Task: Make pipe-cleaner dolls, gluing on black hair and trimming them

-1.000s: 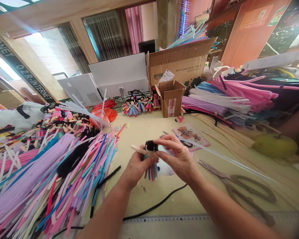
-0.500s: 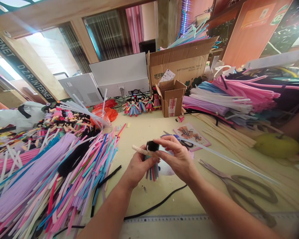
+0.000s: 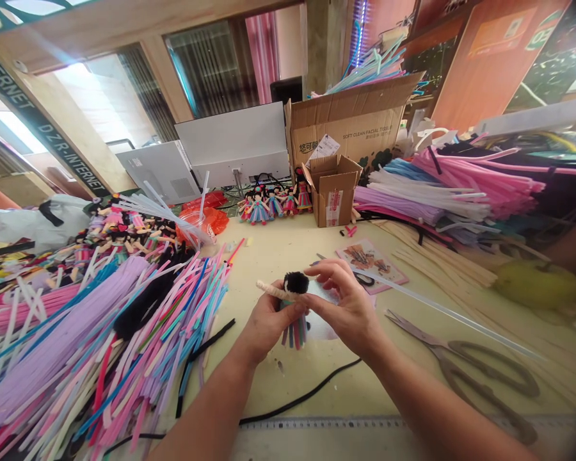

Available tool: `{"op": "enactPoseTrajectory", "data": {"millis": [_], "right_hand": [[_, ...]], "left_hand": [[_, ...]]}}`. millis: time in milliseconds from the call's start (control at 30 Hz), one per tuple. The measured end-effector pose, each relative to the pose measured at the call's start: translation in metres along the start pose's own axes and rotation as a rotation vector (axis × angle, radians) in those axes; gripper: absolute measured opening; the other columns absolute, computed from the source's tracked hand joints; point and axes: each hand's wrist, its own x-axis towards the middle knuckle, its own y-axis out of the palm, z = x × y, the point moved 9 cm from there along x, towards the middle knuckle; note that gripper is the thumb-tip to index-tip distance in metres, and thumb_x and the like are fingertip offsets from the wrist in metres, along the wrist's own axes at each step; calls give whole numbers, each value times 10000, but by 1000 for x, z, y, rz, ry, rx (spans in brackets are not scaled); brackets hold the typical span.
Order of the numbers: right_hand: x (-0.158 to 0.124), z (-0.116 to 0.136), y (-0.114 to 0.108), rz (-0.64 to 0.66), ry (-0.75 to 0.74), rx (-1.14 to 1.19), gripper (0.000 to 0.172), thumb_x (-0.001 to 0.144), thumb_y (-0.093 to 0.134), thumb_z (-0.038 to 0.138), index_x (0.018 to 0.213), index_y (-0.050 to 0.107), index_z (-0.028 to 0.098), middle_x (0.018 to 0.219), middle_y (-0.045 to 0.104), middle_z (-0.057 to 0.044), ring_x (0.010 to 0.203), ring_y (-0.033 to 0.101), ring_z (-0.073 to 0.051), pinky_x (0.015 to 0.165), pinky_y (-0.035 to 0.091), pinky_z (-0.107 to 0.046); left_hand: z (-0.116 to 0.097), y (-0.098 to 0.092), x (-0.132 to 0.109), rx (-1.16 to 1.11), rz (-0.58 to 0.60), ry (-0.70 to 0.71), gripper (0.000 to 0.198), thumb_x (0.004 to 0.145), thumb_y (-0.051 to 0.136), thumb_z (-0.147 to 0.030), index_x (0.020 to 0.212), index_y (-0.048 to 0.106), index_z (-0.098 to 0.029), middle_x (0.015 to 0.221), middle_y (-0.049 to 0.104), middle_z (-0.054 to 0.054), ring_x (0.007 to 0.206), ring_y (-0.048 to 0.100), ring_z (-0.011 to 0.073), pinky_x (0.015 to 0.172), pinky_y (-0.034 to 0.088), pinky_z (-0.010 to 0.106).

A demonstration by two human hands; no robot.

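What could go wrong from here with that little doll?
The left fingers grip the small doll just below its black-haired head, so squeezing too hard might bend it out of shape. The large scissors lie close to the right forearm, so a careless sweep could knock them. The loose black strip lies below the hands and might get dragged along.

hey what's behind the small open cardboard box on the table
Behind the small box stands a larger tissue carton, its printed side partly visible. Whatever lies lower, directly behind the box, is covered.
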Motion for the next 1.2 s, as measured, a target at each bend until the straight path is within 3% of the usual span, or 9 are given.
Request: {"op": "enactPoseTrajectory", "data": {"millis": [167, 800, 1200], "right_hand": [[0, 2, 0, 7, -17, -16, 217, 770, 714, 187, 965, 668, 271, 1003, 540, -14, 894, 522, -166, 771, 446, -310], [0, -4, 1, -14, 21, -13, 181, 753, 720, 169, 900, 661, 257, 934, 547, -8, 842, 517, -167, 753, 442, -316], [5, -2, -6, 40, 28, -14, 174, 834, 656, 242, 998, 702, 275, 986, 561, -33, 871, 541, -176, 761, 455, -332]], "left_hand": [[-1, 1, 0, -10, 10, 16, 331, 801, 728, -338, 1058, 604, -169, 868, 601, 13, 804, 538, 129, 752, 434, 264], [-2, 3, 0, 33, 4, 42, 348, 784, 738, -325, 1080, 620, -187, 916, 586, 23, 861, 538, 151, 784, 439, 273], [4, -1, 0, -62, -26, -44, 395, 763, 760, -342, 1076, 594, -169, 867, 624, 29, 808, 606, 161, 794, 479, 326]]}}
